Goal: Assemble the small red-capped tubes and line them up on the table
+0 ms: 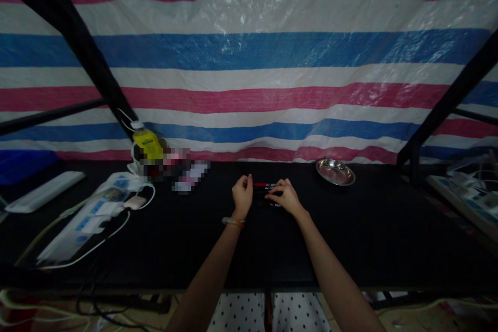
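On the black table, slim pens lie side by side between my hands, one of them a red pen (262, 185). A dark pen (275, 205) lies nearer to me, mostly under my fingers. My left hand (243, 195) stands on edge at the left ends of the pens, fingers curled and thumb up; whether anything is inside it is hidden. From the right, my right hand (287, 197) reaches over the pens, thumb and fingers closed around one in the row. Dim light and the fingers hide how many pens there are.
A shiny metal dish (335, 172) sits at the back right. Back left are a yellow bottle (148, 142) and blurred-out items. Power strips (83, 223) with cables lie on the left, more electrical gear (474, 187) at the far right. A striped tarp (249, 52) hangs behind.
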`<state>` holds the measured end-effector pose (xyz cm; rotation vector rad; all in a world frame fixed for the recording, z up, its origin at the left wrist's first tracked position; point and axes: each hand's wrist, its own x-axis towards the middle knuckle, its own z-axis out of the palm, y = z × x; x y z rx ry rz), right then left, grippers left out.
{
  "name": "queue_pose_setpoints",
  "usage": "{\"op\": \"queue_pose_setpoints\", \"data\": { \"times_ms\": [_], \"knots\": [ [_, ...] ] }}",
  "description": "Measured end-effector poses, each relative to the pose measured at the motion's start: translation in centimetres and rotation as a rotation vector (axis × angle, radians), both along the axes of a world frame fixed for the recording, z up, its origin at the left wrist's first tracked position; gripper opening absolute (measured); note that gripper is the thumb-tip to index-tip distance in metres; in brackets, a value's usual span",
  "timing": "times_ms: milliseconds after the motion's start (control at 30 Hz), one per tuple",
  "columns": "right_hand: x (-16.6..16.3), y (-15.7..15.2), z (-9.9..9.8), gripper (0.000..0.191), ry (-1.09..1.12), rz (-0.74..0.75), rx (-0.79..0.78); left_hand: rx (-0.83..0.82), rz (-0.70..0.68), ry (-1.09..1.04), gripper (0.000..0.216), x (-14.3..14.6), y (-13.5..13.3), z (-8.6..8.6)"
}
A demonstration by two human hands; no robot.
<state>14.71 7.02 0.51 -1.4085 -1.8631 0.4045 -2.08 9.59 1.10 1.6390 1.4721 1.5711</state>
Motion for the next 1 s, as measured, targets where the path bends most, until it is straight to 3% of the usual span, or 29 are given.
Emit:
{"op": "queue_pose_setpoints", "data": {
  "times_ms": [100,200,400,500,667,800,1000],
  "knots": [
    [-0.3,0.1,0.3,0.018,0.181,-0.018,0.04,0.015,0.017,-0.01,0.039,0.0,-0.1,0.2],
    [-0.8,0.3,0.5,0.023,0.533,-0.025,0.031,0.038,0.05,-0.018,0.037,-0.1,-0.1,0.2],
    [-0.8,1.2,0.5,0.027,1.461,-0.057,-0.231,0.058,0.049,-0.013,0.035,-0.2,0.1,0.0],
    [0.1,1.4,0.7,0.026,1.703,0.005,-0.343,0.054,0.039,-0.008,0.035,-0.1,0.2,0.0],
    [1.2,1.3,1.1,0.027,1.748,0.13,-0.385,0.088,0.01,0.041,0.031,0.2,-0.2,0.3],
    [1.0,1.2,0.8,0.028,1.685,0.146,-0.425,0.151,-0.036,0.132,0.025,0.3,-0.8,0.7],
    [0.0,1.0,0.6,0.029,1.468,0.118,-0.514,0.254,-0.226,0.273,0.057,0.7,-1.6,0.7]
  ]
}}
